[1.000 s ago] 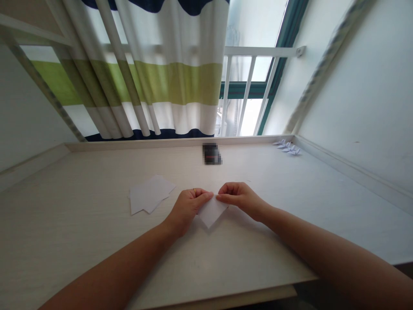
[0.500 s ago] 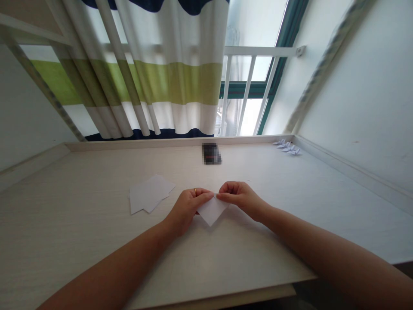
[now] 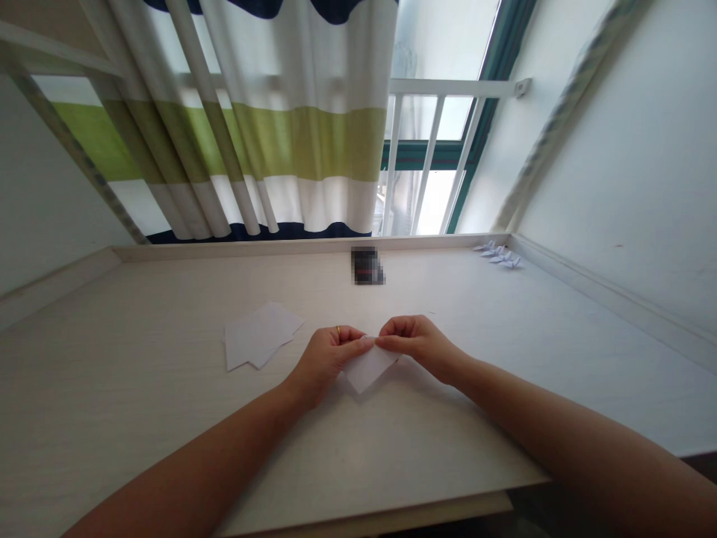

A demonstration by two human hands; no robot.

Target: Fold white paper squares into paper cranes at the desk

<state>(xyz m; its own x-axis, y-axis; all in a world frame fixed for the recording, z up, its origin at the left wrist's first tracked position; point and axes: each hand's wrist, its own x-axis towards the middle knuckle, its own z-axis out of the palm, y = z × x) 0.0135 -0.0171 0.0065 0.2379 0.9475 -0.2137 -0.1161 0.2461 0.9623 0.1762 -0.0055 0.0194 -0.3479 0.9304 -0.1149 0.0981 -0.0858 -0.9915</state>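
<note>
While your thumbs lay almost tip to tip, your left hand (image 3: 328,365) pinched the white paper (image 3: 367,370) near its twelve o'clock corner, thumb on top and fingers curled behind. Your right hand (image 3: 423,345) grasped the same part from the three o'clock side, its thumb and bent forefinger closed on the edge just beside the left thumb. The paper sat between your hands, slanted like a diamond, with one corner pointing at you toward six o'clock; whether it touched the tabletop (image 3: 358,456) you could not tell from this view. A gold-coloured ring (image 3: 338,333) circled a finger of your left hand. Your forearms came in from eight and four o'clock.

Reckoned from the held paper, overlapping white sheets (image 3: 258,336) lay flat between nine and ten o'clock, near your left hand yet apart from it. At twelve o'clock, close to the back rim (image 3: 302,246), was a dark object (image 3: 367,267), blurred into blocks. Small folded white pieces (image 3: 498,255) clustered between one and two o'clock, by the far corner. Beyond the rim, a white, green and navy curtain (image 3: 314,146) hung around eleven o'clock, and a white railing (image 3: 453,89) crossed the window toward one.
</note>
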